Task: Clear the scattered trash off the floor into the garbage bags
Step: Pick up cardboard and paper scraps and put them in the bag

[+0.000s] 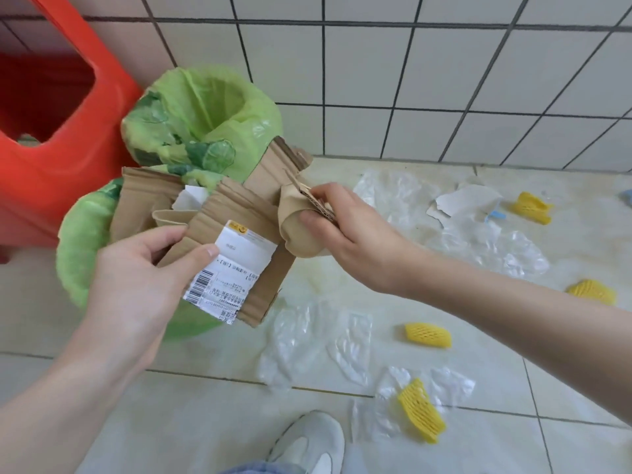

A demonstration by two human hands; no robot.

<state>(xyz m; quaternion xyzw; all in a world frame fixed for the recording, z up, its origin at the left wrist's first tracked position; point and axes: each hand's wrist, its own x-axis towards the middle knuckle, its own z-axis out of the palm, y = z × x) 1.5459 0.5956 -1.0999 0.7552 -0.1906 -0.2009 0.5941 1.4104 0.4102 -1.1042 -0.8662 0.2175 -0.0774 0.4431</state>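
Both hands hold one bundle of crumpled brown corrugated cardboard bearing a white printed shipping label, above and just in front of two bins lined with green plastic garbage bags.

Left hand: curled round the near edge of the bundle, thumb pressed flat on the label's corner.

Right hand: fingers wrapped round a rolled brown flap at the bundle's right end, thumb and forefinger pinching a strip of torn cardboard edge.

The far green bag stands open. The near green bag is mostly hidden under the bundle; how full it is cannot be told.

Left on the pale tiled floor: several clear crumpled plastic sheets, yellow foam fruit nets scattered well apart, and a torn white paper scrap.

Risks, as judged:
- The bundle looks wider than either bag mouth. Dropped flat, it may bridge the rim, tip off and land on the floor.
- It is loosely folded, with white paper tucked inside. Releasing one hand first may let it spring open and shed pieces.
- The pinched strip is already torn and may rip free.
- Pushing down hard may drag a thin liner off its rim.
- A white shoe stands beside the plastic sheets; stepping on one could cause a slip.
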